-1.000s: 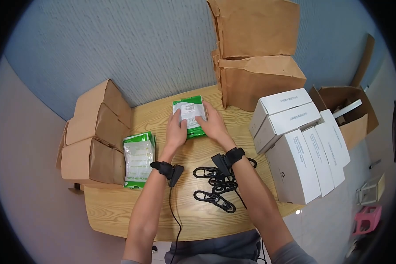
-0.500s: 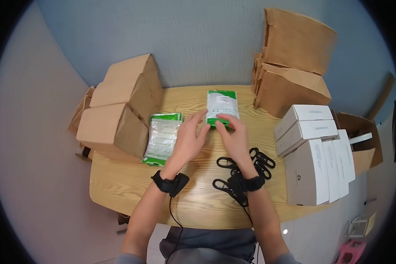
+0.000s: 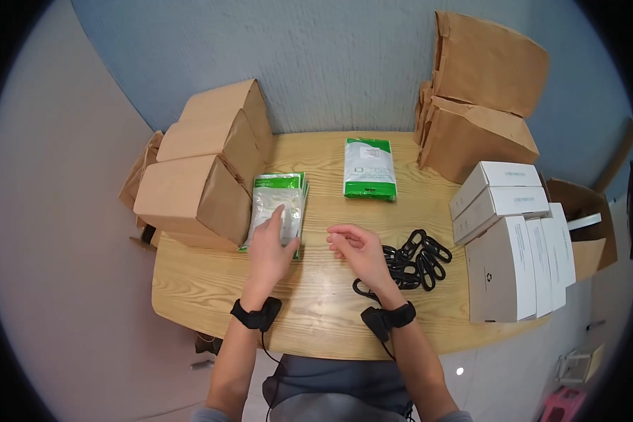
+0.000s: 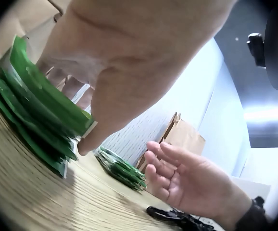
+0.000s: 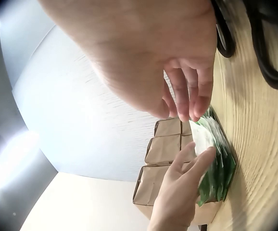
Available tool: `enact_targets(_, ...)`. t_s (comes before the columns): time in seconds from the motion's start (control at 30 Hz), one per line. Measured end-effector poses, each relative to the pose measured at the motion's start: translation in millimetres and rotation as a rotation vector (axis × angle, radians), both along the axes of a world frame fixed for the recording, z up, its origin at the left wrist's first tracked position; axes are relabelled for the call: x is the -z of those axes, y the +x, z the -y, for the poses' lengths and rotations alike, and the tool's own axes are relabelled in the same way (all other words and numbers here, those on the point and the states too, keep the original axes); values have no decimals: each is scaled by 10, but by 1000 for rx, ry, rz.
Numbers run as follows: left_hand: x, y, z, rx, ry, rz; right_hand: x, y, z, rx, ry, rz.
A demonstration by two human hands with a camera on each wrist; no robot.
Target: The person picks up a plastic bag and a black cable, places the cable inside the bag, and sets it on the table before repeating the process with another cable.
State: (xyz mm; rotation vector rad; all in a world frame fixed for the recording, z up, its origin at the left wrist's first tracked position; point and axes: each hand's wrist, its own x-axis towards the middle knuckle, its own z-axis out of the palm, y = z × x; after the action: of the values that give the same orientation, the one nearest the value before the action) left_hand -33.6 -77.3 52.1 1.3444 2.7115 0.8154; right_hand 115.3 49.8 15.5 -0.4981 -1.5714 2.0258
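Observation:
My left hand (image 3: 269, 246) lies over the left stack of green-and-white plastic packets (image 3: 280, 181), its fingers stretched across the top one. In the left wrist view the thumb (image 4: 85, 146) comes down right at the edge of these packets (image 4: 38, 96). Loosely bent fingers mark my right hand (image 3: 361, 254), which hangs over the middle of the table holding nothing. Beside it lie several coiled black cables (image 3: 423, 264). A second stack of green-and-white packets (image 3: 369, 169) rests by itself farther back, beyond both hands.
Brown cardboard boxes (image 3: 186, 186) stand left of the packets. Folded brown paper bags (image 3: 482, 133) lean at the back right. White boxes (image 3: 503, 264) line the right side of the wooden table (image 3: 316, 316). Past them sits an open carton (image 3: 587, 257).
Both hands have let go of the far stack and drawn back toward the body. The left hand has moved left onto the other packets. The head view has shifted.

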Motion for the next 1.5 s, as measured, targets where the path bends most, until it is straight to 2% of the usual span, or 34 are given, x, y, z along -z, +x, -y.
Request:
enact_targets(0.13,-23,-4,18,-52,98,25,11,26,7,7,-59,-26)
enact_targets(0.2,-186,133,-10,-42,157,52,2,32,-4,-97,-90,-20)
enact_targets(0.23,-208,185,-37,-31,243,15,-11,24,26,-87,-98,-18)
enact_targets(0.3,-308,365,-112,-14,329,-18,-76,-1,80,-96,-208,-142)
enact_targets(0.37,-414,602,-213,204,371,151,-204,59,94,-93,-227,-170)
enact_targets(0.4,-322,604,-273,213,369,157,-227,86,92,-97,-243,-199)
enact_targets(0.47,-175,621,-442,391,487,640,-92,57,7,-20,-215,-151)
enact_targets(0.5,-155,639,-462,263,519,845,-42,42,-42,110,-169,-200)
enact_targets(0.53,-92,597,-557,287,506,869,-18,44,-95,243,-119,-244)
enact_targets(0.6,99,495,-720,113,826,433,29,94,-169,339,-132,-182)
enact_targets(0.63,96,531,-745,124,820,457,23,113,-211,362,-106,-166)
enact_targets(0.7,38,570,-739,173,771,983,-21,120,-239,397,-95,-152)
enact_targets(0.73,103,509,-705,167,768,995,-6,129,-256,399,-98,-140)
enact_targets(0.8,264,382,-594,198,472,1304,33,147,-269,335,-27,-65)
enact_targets(0.83,280,392,-581,189,462,1367,36,152,-275,326,-28,-54)
enact_targets(0.87,288,400,-566,173,471,1375,31,165,-270,353,9,-14)
enact_targets(0.93,296,398,-559,254,428,1400,-3,182,-278,359,48,36)
enact_targets(1.07,318,370,-572,161,597,1292,-186,275,-355,355,-106,-86)
enact_targets(1.13,306,355,-583,48,737,1213,-253,391,-407,315,414,353)
enact_targets(1.17,293,350,-579,28,758,1207,-338,405,-388,313,524,444)
enact_targets(1.2,299,345,-584,16,763,1203,-333,417,-374,300,525,442)
enact_targets(1.27,317,329,-586,1,831,1208,-311,438,-308,394,971,633)
enact_targets(1.33,335,310,-571,-15,841,1188,-373,463,-244,373,911,654)
enact_targets(1.43,325,312,-579,-28,871,1180,-396,522,-236,208,1024,838)
enact_targets(1.5,312,318,-579,-43,889,1181,-281,539,-259,239,1066,772)
